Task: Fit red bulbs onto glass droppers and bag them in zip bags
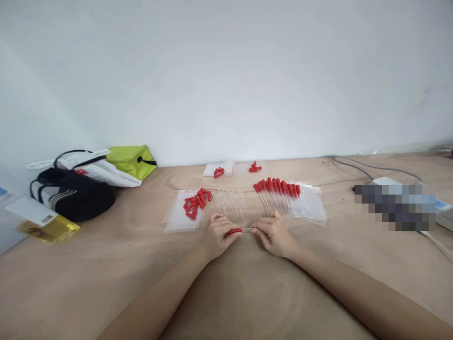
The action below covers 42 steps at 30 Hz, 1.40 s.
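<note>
My left hand [217,236] pinches a red dropper bulb [234,231] between thumb and fingers. My right hand [274,235] is closed on a thin clear dropper tube [247,230], which runs level across the gap to the bulb's open end. How far the tube sits inside the bulb I cannot tell. Beyond my left hand, loose red bulbs [192,206] lie heaped on a clear plastic bag [180,219]. Bare clear tubes [230,202] are spread side by side in the middle. Behind my right hand lies a row of tubes capped with red bulbs [278,185], partly over another plastic bag [313,203].
Small bags with red bulbs [218,173] lie near the wall. To the left are a black cap [81,196], a white bag [116,177], a lime-green bag [129,160] and a yellow packet [53,229]. A blurred-out object, a power strip [384,182] and cables lie right.
</note>
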### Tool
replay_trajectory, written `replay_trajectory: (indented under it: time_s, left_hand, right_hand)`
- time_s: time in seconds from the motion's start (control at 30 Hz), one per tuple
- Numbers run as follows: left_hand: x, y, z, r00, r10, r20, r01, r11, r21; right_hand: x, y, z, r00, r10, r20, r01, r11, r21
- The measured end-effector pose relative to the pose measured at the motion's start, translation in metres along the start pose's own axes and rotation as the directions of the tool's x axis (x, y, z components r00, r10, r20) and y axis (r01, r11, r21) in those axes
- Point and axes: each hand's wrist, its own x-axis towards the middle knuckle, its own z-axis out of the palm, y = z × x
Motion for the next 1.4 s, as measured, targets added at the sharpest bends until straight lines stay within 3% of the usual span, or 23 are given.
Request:
replay_trajectory:
  time_s: [0.37,0.53,0.67,0.77,0.83,0.9,0.97,1.03,1.27,1.4]
  left_hand:
    - [0.003,0.002,0.001,0.999,-0.015,0.038,0.016,1.000,-0.026]
    - [0.007,-0.005,-0.003,0.983,-0.145,0.115,0.159,0.979,-0.125]
    - [0.007,-0.011,-0.002,0.937,-0.289,0.196,0.330,0.916,-0.227]
    - [0.006,-0.014,0.001,0.887,-0.452,0.098,0.462,0.853,-0.242]
    - [0.006,-0.014,0.002,0.864,-0.502,0.041,0.497,0.838,-0.225]
    - [0.007,-0.011,0.000,0.873,-0.486,0.051,0.487,0.855,-0.178]
    - [0.009,-0.007,-0.002,0.892,-0.441,0.101,0.451,0.885,-0.117]
    - [0.011,-0.003,-0.005,0.901,-0.410,0.143,0.423,0.902,-0.080]
    - [0.011,-0.002,-0.006,0.905,-0.387,0.174,0.404,0.912,-0.070]
    - [0.011,-0.002,-0.006,0.912,-0.371,0.175,0.388,0.918,-0.077]
  right_hand:
    - [0.004,-0.001,0.000,0.999,-0.021,0.045,0.022,1.000,-0.006]
    - [0.010,-0.002,-0.010,0.995,-0.035,0.089,0.049,0.985,-0.167]
    - [0.012,-0.001,-0.013,0.990,-0.035,0.136,0.064,0.974,-0.218]
    - [0.017,0.009,-0.012,0.989,0.145,0.042,-0.132,0.966,-0.223]
    - [0.025,0.020,-0.011,0.927,0.362,-0.098,-0.375,0.899,-0.228]
    - [0.034,0.033,-0.010,0.812,0.538,-0.226,-0.580,0.782,-0.227]
    - [0.045,0.044,-0.009,0.726,0.626,-0.284,-0.686,0.689,-0.236]
    - [0.053,0.051,-0.007,0.686,0.667,-0.290,-0.727,0.641,-0.246]
    - [0.064,0.056,-0.001,0.650,0.719,-0.247,-0.758,0.588,-0.283]
    - [0.062,0.053,0.000,0.693,0.668,-0.271,-0.720,0.627,-0.297]
